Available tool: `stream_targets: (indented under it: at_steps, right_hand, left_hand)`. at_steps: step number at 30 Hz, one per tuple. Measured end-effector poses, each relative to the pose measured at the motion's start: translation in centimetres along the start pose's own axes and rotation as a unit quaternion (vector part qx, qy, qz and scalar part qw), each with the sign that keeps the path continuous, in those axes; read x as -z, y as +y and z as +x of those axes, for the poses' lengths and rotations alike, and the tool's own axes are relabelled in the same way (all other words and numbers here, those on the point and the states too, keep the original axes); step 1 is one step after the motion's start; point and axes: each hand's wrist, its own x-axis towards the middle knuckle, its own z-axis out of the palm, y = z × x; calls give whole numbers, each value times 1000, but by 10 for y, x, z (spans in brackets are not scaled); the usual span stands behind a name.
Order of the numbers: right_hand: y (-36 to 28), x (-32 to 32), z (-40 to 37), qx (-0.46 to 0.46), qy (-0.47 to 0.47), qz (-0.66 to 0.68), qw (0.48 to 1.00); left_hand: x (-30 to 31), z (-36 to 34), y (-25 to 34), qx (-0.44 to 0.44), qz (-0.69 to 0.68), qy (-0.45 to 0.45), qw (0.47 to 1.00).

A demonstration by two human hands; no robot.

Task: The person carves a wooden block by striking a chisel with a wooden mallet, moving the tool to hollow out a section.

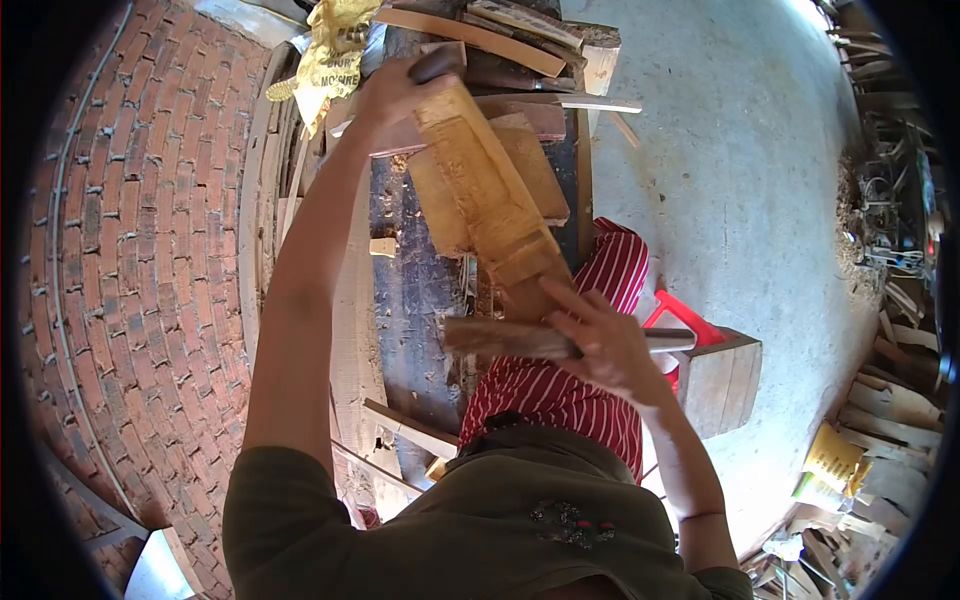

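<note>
The long carved board (pixel 490 190) lies at a slant over the dark table (pixel 410 310), on top of some flat wood pieces (pixel 535 165). Its far end points away from you and its near end is close to your lap.

Your left hand (pixel 395 90) is at the far end of the long carved board, right by a dark round thing (pixel 436 64). Its fingers are partly hidden, so you cannot tell if that grip is closed or what it is closed on.

Your right hand (pixel 602 340) is at the near end of the long carved board. Its grip is closed around a tool (pixel 510 339) with a brown part on one side and a shiny part on the other. Some of its fingers reach out to the board's near end.

Past the far end of the long carved board are more sticks (pixel 475 40), and a yellow bag (pixel 338 60) with black letters is to the left of them. A small wood bit (pixel 382 247) sits on the table to the left of the board. To the right of the board's near end, you see a red plastic thing (pixel 685 318) beside a big wood block (pixel 722 382). Your red striped pants (pixel 615 265) are just beside the board.
</note>
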Motion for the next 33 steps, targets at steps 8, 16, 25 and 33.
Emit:
stream_targets:
  at_steps: [8,16,25,33]
  right_hand:
    - [14,26,-2,-48,69,3,996]
    - [-2,50,-24,-160,157,18,974]
    - [-6,57,-43,-283,256,61,922]
    - [-23,57,-9,-254,291,173,906]
  left_hand:
    - [30,-62,0,151,-233,85,957]
    - [107,-123,108,-10,-611,311,728]
    - [-6,-117,179,13,-623,245,742]
    - [4,-139,202,-45,-527,364,767]
